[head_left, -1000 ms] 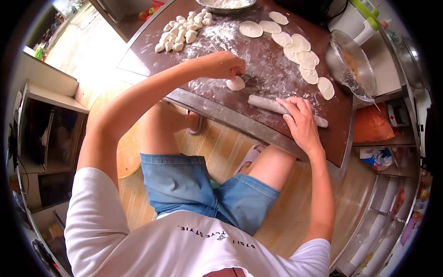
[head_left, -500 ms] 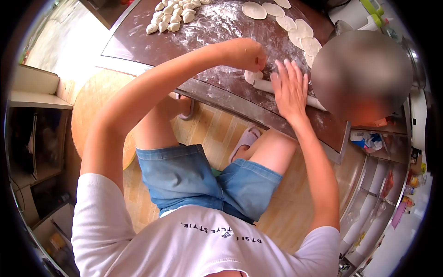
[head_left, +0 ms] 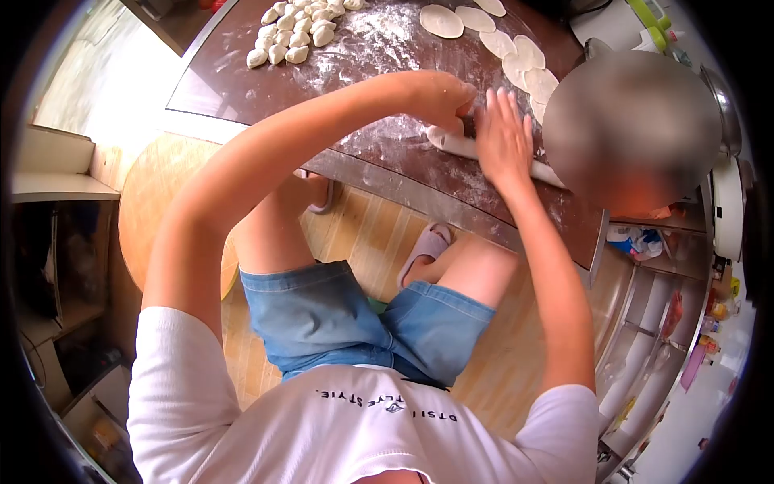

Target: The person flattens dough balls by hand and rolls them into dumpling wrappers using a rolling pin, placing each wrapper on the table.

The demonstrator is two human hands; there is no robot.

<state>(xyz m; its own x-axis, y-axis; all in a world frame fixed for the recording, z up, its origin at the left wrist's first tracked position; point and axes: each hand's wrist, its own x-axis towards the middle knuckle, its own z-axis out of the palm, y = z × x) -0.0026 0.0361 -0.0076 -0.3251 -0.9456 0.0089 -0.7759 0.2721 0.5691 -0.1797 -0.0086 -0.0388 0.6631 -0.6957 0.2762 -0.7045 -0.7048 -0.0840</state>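
Observation:
A pale rolling pin [head_left: 548, 173] lies slantwise near the front edge of the brown, floured table [head_left: 379, 133]. My right hand [head_left: 505, 147] rests flat across its middle, open, fingers straight and close together. Beside the pin's left part, my left hand [head_left: 448, 98] is bent at the wrist with its fingers curled closed and pointing down. They seem to pinch a piece of dough at the pin; my hand hides most of it. Thin round dough wrappers [head_left: 442, 22] lie in an overlapping row at the far right. Small dough lumps [head_left: 300, 38] sit grouped at the far left.
A round wooden board [head_left: 165, 202] is left of my legs, below table height. A blurred round area [head_left: 633, 129] covers the table's right side. Shelves with bags [head_left: 645, 246] stand at the right, and a dark open cabinet [head_left: 76, 250] at the left.
My right hand has shifted slightly up and left over the rolling pin. My left hand has moved a little right, toward it. The view has shifted slightly.

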